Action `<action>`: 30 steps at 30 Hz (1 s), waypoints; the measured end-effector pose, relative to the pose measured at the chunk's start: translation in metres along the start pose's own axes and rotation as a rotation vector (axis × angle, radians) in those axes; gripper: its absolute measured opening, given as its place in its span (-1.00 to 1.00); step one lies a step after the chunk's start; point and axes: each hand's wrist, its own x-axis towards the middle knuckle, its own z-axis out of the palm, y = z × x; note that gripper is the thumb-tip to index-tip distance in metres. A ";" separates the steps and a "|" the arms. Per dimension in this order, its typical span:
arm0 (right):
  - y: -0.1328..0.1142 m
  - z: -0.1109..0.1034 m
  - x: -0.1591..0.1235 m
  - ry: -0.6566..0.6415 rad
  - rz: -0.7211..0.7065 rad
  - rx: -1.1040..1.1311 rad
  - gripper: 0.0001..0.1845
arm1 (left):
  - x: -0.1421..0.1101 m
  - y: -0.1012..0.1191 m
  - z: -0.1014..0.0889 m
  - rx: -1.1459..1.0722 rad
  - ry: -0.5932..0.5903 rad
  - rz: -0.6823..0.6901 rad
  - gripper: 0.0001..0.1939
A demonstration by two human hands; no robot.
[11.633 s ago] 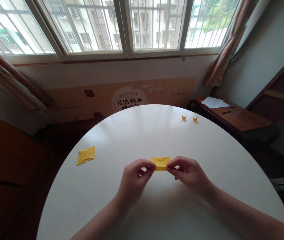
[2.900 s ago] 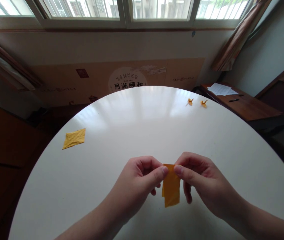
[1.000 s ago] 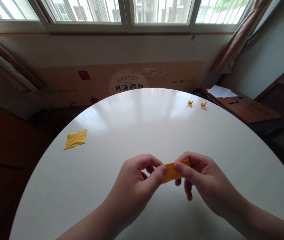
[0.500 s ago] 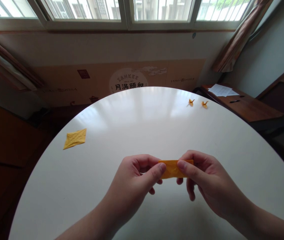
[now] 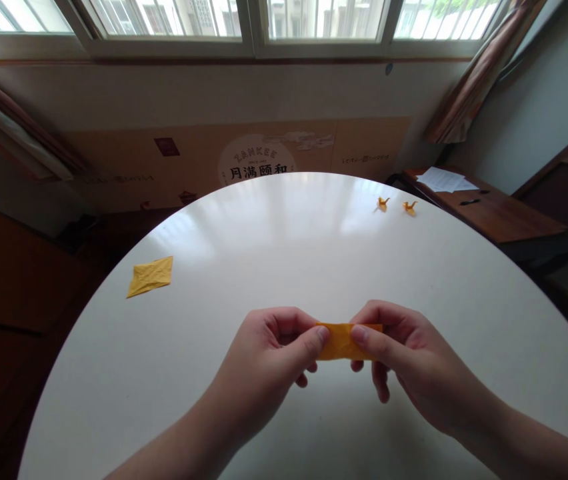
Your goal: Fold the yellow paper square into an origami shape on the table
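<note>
Turned since the earlier upright hold: one folded, rectangular orange-yellow paper strip (image 5: 339, 343), long axis now running left to right, nearly level, short ends facing sideways. Location: between the hands, over the near part of the round white table (image 5: 284, 273). Left hand (image 5: 261, 357): thumb and fingers pinched closed on the left end. Right hand (image 5: 409, 357): likewise pinched, right of centre.

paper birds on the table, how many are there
2. The left bird sits near the far edge of the table, right of its middle; the right bird is beside it, a small gap between them. Neither is hidden.
</note>
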 end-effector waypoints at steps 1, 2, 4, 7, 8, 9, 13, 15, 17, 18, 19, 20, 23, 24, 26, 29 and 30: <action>0.000 0.000 0.000 -0.010 0.005 -0.008 -0.69 | 0.000 0.001 0.000 0.017 -0.005 0.002 -0.77; 0.000 0.000 0.001 -0.020 0.008 -0.017 -0.69 | 0.000 0.001 0.000 0.031 -0.011 0.002 -0.77; -0.001 0.000 0.001 -0.033 0.011 -0.037 -0.70 | 0.000 0.002 0.000 0.054 -0.016 0.004 -0.78; 0.000 0.000 0.001 -0.039 0.008 -0.069 -0.72 | 0.000 0.002 0.001 0.085 -0.008 0.009 -0.78; 0.000 -0.001 0.001 -0.040 0.010 -0.079 -0.73 | -0.001 0.002 0.002 0.093 -0.005 0.012 -0.78; 0.000 -0.001 0.001 -0.038 0.012 -0.089 -0.73 | -0.001 0.001 0.002 0.097 -0.001 0.015 -0.78; -0.002 -0.001 0.001 -0.007 0.006 -0.116 -0.75 | -0.001 0.001 0.001 0.094 0.001 0.025 -0.77; -0.004 0.000 0.000 0.005 -0.003 -0.123 -0.77 | 0.000 0.001 0.000 0.085 -0.004 0.028 -0.75; -0.005 0.001 0.000 0.017 -0.013 -0.123 -0.79 | 0.000 0.001 0.000 0.086 -0.026 0.029 -0.72; -0.006 0.002 0.000 0.023 -0.015 -0.124 -0.80 | 0.000 0.001 0.000 0.098 -0.036 0.031 -0.71; -0.006 0.002 -0.001 0.029 -0.016 -0.125 -0.80 | 0.000 0.002 0.000 0.116 -0.041 0.032 -0.70; -0.006 0.002 -0.001 0.034 -0.017 -0.127 -0.80 | 0.000 0.002 0.001 0.138 -0.039 0.035 -0.69; -0.006 0.002 -0.001 0.039 -0.014 -0.145 -0.76 | -0.001 0.001 0.002 0.186 -0.008 0.049 -0.67; -0.005 0.002 -0.001 0.039 -0.014 -0.151 -0.75 | -0.001 0.001 0.002 0.190 -0.001 0.052 -0.68; -0.004 0.002 -0.001 0.037 -0.013 -0.162 -0.72 | -0.001 0.001 0.002 0.188 0.004 0.056 -0.68; -0.003 0.001 0.000 0.028 -0.006 -0.162 -0.70 | -0.001 0.000 0.002 0.170 0.002 0.048 -0.68; -0.003 0.001 0.000 0.024 -0.003 -0.161 -0.70 | -0.001 0.000 0.002 0.161 0.000 0.046 -0.69</action>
